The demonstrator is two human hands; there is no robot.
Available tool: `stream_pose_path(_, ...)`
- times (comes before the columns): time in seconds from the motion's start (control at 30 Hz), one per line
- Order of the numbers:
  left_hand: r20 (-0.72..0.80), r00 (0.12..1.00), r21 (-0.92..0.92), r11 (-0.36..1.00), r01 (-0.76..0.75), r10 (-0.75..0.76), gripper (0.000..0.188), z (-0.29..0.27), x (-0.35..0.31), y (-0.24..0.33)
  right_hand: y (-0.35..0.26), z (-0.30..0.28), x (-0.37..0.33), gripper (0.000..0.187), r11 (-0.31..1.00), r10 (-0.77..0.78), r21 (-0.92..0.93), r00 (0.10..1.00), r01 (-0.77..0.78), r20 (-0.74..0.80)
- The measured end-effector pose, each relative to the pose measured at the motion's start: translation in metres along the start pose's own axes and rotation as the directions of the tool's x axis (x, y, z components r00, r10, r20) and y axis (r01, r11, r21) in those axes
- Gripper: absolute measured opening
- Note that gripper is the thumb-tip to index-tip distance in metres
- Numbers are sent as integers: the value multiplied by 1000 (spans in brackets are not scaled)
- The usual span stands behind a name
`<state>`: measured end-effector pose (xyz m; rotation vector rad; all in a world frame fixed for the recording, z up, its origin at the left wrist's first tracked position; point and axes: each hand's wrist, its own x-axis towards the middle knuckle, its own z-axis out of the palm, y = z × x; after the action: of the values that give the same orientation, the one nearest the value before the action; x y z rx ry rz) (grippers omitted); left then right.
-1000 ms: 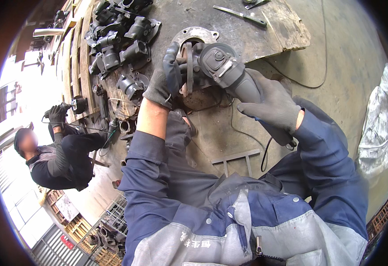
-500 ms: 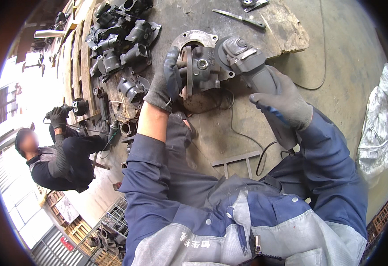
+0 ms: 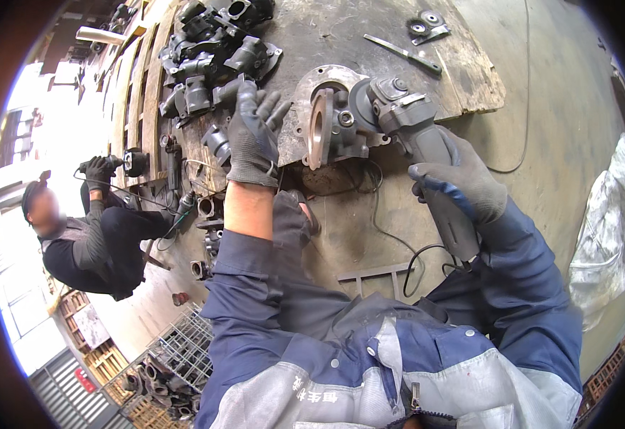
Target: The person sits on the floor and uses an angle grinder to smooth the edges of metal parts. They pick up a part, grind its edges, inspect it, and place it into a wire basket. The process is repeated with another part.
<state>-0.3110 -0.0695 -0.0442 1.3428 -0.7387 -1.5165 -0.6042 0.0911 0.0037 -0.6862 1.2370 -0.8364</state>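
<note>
A grey cast metal housing (image 3: 344, 136) with a round flange stands at the near edge of the worn wooden worktop (image 3: 319, 36). Behind its flange lies a flat metal ring plate (image 3: 309, 89). My gloved right hand (image 3: 466, 175) is wrapped round the body of an angle grinder (image 3: 427, 143). The grinder's disc is up against or very near the housing's right side; whether they touch I cannot tell. To the left of the flange my gloved left hand (image 3: 256, 139) is raised, fingers spread, holding nothing and apart from the housing.
Several black castings (image 3: 216, 61) are piled at the back left by a wooden pallet (image 3: 137, 86). A file-like tool (image 3: 403, 54) and wire wheels (image 3: 427, 25) lie on the worktop. At left a co-worker (image 3: 101, 229) crouches with a power tool. A power cord (image 3: 391, 232) trails below.
My left hand has let go of the housing's flange and moved left, its fingers opening. My right hand keeps the grinder beside the housing. The whole view has shifted slightly.
</note>
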Motion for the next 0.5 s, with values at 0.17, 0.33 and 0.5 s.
stream_pose_path(0.17,-42,973,-36,973,-229,227,61,-18,-1,22,-9,24,8,61,998,-2,-70,997,8,75)
stream_pose_path(0.33,-70,964,-78,962,-262,256,55,-34,-5,28,-19,51,22,58,975,-26,-221,998,37,52)
stream_pose_path(0.5,-49,960,-117,953,-280,276,54,-53,-8,34,-26,72,6,59,982,107,-167,989,-90,99)
